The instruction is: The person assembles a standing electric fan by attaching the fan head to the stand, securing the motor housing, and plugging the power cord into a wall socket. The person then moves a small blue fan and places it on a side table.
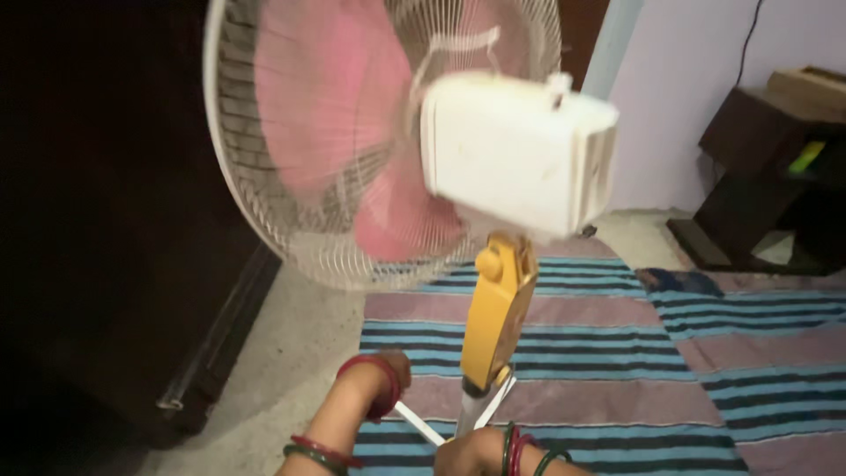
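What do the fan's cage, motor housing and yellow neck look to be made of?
Fan cage: thin white wire, probably coated metal. Motor housing: white moulded plastic, smooth, slightly glossy. Yellow neck: likely plastic too, with an even colour and rounded edges.

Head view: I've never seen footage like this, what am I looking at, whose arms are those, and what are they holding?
There is one picture, from a camera worn on a person's head, looking down and forward. The arms at the bottom are that person's own, with bangles on the wrists. The left hand is closed around a thin white rod. The right hand sits at the base of the fan's white pole; its grip is hidden. Above rises a pedestal fan: yellow neck, white motor housing, pink blades in a white cage. Striped mats cover the floor; a dark cabinet stands left.
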